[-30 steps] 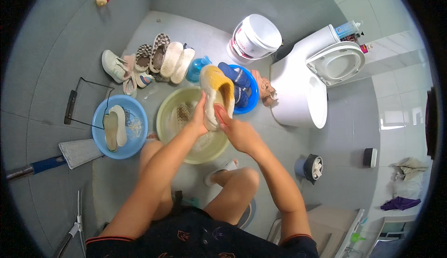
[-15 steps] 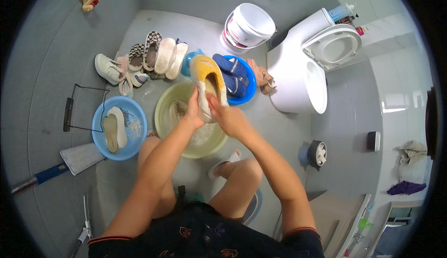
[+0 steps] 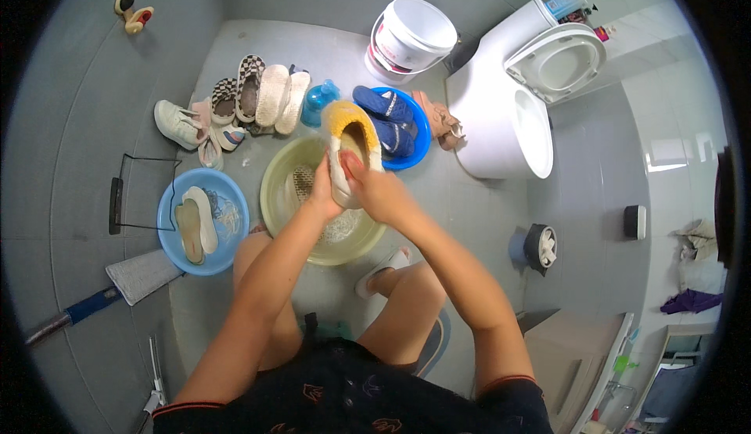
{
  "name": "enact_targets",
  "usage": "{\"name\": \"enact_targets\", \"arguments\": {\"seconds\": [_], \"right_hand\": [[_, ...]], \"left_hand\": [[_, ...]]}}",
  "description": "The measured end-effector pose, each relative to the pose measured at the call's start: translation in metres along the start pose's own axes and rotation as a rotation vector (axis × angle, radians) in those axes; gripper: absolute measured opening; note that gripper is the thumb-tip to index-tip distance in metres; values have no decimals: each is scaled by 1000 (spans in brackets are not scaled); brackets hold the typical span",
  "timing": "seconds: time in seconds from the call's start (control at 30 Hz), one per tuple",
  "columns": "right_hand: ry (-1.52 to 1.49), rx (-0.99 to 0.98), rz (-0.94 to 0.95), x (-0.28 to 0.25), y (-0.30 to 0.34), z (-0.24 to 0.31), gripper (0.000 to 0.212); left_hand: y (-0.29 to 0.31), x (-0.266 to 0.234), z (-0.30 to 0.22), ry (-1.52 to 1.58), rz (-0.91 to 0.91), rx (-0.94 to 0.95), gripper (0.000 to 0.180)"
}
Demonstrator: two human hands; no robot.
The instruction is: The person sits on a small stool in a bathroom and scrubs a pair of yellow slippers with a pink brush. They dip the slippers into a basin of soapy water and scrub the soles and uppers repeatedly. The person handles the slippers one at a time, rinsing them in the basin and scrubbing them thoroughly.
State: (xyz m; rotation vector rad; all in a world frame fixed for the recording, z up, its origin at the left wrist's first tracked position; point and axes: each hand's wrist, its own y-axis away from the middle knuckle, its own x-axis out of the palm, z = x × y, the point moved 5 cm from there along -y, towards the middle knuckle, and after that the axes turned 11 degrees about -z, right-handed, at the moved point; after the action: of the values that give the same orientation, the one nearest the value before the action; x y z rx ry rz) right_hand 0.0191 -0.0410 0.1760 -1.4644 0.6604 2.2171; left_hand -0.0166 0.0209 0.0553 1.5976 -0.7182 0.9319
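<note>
A white fleece slipper (image 3: 339,169) with a yellow, fuzzy-edged opening is held up over the pale green basin (image 3: 279,164). My left hand (image 3: 322,193) is closed round its left side near the heel. At the opening, my right hand (image 3: 378,190) has its fingers curled over the inner edge; they are a little blurred, and part of them is hidden inside. In the basin below sit sudsy water (image 3: 344,229) and another shoe with a patterned sole (image 3: 303,182), partly covered by my left arm.
Several shoes (image 3: 270,93) stand in a row at the far left, beside a blue bottle (image 3: 317,103). Blue slippers (image 3: 395,138) fill a blue basin (image 3: 423,133). Insoles and laces lie in a light blue basin (image 3: 167,229). A white bucket (image 3: 407,39) and toilet (image 3: 489,113) stand farther right.
My right fingers have shifted slightly at the slipper's opening, and the slipper is tilted a little differently. The whole view has moved a bit; my left hand keeps its grip.
</note>
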Motion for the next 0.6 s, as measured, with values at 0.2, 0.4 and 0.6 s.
{"name": "enact_targets", "arguments": {"seconds": [0.2, 0.4, 0.6], "right_hand": [[177, 165, -133, 32, -103, -42, 28], [104, 173, -134, 28, -82, -49, 28], [-66, 182, -16, 4, 4, -31, 39]], "left_hand": [[11, 18, 21, -71, -18, 0, 53], [-6, 10, 22, -89, 24, -49, 55], [2, 20, 5, -141, 72, -64, 73]]}}
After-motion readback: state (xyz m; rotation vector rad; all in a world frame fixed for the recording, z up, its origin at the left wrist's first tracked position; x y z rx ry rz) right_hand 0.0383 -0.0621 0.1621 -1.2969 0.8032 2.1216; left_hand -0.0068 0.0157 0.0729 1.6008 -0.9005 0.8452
